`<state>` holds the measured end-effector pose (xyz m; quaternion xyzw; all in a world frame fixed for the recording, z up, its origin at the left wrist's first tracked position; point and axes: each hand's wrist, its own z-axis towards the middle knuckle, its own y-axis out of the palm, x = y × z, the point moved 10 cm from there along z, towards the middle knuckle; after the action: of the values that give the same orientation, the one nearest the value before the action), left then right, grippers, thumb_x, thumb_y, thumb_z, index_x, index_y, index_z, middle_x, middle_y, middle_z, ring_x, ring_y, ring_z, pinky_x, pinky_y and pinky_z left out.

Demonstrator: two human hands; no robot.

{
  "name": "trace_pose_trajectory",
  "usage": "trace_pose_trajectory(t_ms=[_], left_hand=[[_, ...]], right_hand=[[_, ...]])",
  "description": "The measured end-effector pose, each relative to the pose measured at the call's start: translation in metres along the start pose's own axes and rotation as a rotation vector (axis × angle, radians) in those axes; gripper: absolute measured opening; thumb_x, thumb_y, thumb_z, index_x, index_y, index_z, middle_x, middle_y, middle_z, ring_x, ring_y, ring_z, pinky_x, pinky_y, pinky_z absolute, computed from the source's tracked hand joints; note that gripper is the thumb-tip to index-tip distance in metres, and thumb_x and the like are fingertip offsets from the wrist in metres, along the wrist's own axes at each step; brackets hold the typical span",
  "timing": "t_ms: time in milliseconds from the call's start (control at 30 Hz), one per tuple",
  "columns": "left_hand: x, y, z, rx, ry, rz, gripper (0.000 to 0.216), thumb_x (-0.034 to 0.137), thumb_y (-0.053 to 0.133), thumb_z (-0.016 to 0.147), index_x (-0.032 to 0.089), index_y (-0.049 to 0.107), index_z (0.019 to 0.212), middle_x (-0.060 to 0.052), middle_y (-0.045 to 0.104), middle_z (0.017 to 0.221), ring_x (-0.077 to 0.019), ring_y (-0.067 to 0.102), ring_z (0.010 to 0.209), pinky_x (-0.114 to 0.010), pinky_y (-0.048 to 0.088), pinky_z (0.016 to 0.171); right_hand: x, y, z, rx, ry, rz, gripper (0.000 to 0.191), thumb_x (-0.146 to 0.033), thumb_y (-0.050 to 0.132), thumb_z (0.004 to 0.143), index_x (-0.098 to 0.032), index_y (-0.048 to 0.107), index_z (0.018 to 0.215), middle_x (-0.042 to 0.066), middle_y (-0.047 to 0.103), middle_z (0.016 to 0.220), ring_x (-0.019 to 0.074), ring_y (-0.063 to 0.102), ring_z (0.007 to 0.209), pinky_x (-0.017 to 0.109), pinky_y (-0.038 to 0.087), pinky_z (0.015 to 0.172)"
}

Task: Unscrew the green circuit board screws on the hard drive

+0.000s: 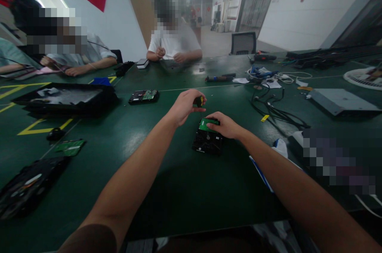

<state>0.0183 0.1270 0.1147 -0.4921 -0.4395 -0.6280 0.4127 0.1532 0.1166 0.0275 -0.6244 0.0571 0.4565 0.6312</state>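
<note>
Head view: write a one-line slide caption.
Right hand steadies a hard drive on the green table while the left hand holds a screwdriver above it.

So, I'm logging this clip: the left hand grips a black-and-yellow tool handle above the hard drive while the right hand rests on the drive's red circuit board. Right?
Not quite: in the head view the circuit board is green, not red. The rest stands: the left hand grips the black-and-yellow tool handle above the hard drive, and the right hand rests on the board.

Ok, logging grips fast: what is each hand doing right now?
Left hand: closed on a small black tool handle.
Right hand: fingers resting on the green circuit board of the hard drive; grip cannot be told.
</note>
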Motion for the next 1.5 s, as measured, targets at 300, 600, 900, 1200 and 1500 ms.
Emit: trace_pose_trajectory(t_ms=[300,600,900,1200,1500], left_hand=[[-0.004,0.004,-0.001,-0.05,-0.047,0.019,0.02,0.031,0.061,0.085,0.014,0.068,0.089,-0.012,0.069,0.091,-0.0222,0.066,0.088,-0.034,0.061,0.067],[0.003,0.0,-0.001,-0.005,0.023,0.028,0.017,0.029,0.061,0.082,0.014,0.069,0.08,-0.011,0.067,0.091,-0.021,0.063,0.087,-0.033,0.061,0.067],[-0.003,0.002,-0.001,-0.014,-0.043,-0.029,0.02,0.032,0.062,0.084,0.014,0.067,0.09,-0.009,0.067,0.085,-0.0217,0.066,0.084,-0.038,0.062,0.07],[0.006,-0.003,-0.002,0.018,0.013,0.077,0.018,0.03,0.059,0.083,0.015,0.068,0.079,-0.01,0.066,0.089,-0.0208,0.063,0.085,-0.031,0.059,0.065],[0.004,0.004,-0.005,-0.01,-0.028,0.055,0.018,0.032,0.064,0.083,0.015,0.066,0.088,-0.011,0.068,0.09,-0.0232,0.066,0.089,-0.034,0.061,0.066]], right_hand=[[0.002,0.001,0.001,0.012,-0.039,-0.004,0.033,-0.035,0.068,0.094,-0.023,0.07,0.125,0.01,0.069,0.121,0.0263,0.064,0.114,0.048,0.05,0.104],[0.004,0.002,0.0,0.002,-0.022,-0.016,0.034,-0.038,0.067,0.095,-0.025,0.068,0.127,0.009,0.068,0.124,0.026,0.064,0.115,0.047,0.052,0.102],[0.003,0.001,0.001,-0.004,-0.009,-0.009,0.035,-0.038,0.067,0.095,-0.026,0.069,0.127,0.009,0.068,0.123,0.0256,0.064,0.113,0.046,0.052,0.099],[0.002,0.001,0.001,0.007,-0.02,0.001,0.032,-0.035,0.068,0.095,-0.026,0.07,0.125,0.009,0.069,0.122,0.0257,0.063,0.114,0.046,0.051,0.101],[0.003,0.002,0.001,0.004,-0.009,0.004,0.033,-0.035,0.068,0.095,-0.025,0.069,0.126,0.009,0.068,0.123,0.0257,0.064,0.112,0.045,0.053,0.097]])
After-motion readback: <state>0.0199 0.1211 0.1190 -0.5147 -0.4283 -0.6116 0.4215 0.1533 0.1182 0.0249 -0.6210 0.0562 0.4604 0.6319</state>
